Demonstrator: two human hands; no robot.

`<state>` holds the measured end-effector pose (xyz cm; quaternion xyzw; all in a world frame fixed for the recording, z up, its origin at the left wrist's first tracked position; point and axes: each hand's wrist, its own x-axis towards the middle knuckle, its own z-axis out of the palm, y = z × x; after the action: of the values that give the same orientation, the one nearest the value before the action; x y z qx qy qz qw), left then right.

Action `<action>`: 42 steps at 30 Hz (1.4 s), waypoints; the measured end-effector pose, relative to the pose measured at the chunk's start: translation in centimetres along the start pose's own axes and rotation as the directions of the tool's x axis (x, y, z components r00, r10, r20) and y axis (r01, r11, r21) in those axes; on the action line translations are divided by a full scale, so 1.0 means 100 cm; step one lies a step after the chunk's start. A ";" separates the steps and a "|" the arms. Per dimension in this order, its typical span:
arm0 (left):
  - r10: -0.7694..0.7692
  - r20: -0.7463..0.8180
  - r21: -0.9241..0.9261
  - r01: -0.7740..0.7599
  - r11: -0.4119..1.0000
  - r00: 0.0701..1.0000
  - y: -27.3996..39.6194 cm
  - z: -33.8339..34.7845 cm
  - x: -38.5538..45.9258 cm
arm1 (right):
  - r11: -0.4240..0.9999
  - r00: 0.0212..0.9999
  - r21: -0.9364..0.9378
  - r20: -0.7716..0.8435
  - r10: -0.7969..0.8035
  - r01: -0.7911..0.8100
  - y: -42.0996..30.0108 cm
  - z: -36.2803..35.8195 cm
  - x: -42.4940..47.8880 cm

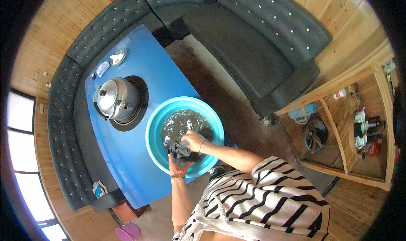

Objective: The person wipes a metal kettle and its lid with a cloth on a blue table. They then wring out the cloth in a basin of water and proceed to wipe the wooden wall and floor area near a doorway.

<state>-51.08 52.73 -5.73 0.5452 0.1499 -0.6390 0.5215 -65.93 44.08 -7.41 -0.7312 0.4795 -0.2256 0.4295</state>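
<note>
A turquoise plastic basin (151,120) holding dark, murky water stands at the near right corner of the blue table (142,165). Inside it, a dark wet cloth (180,151) lies bunched at the near side. My left hand (179,165), with a bracelet at the wrist, grips the cloth's near edge. Over the cloth's right part is my right hand (194,140), its fingers curled and slightly blurred; whether they pinch the cloth cannot be made out. Some of the cloth is hidden by the water and my hands.
A metal kettle (117,98) stands on the table's round stove plate, left of the basin. Beyond it are a glass ashtray (119,57) and a small packet (103,68). A black tufted sofa (234,47) wraps around the table. At right stands a wooden shelf (336,136) with cups. A pink bucket (128,231) sits at lower left.
</note>
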 end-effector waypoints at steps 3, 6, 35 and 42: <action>0.016 -0.139 -0.029 -0.021 0.999 0.990 0.003 0.022 -0.025 | 0.969 0.973 0.124 0.057 -0.223 0.215 -0.078 -0.032 -0.011; 0.102 0.421 -0.158 -0.038 0.987 0.901 0.020 -0.029 0.021 | 0.869 0.899 0.285 0.053 -0.436 0.405 -0.147 -0.051 -0.022; 0.172 0.454 -0.343 -0.006 0.939 0.874 0.001 0.070 -0.086 | -0.318 0.787 0.745 0.616 -0.009 -0.587 -0.030 -0.019 0.010; -0.002 0.440 -0.034 0.018 0.999 0.898 -0.005 0.043 -0.060 | 0.017 0.870 0.870 0.493 -0.022 -0.492 -0.024 -0.020 0.038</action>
<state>-54.67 52.67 0.78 0.3762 0.0428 -0.7454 0.5486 -64.47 40.25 -4.63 -0.1712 0.2201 -0.2694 0.9218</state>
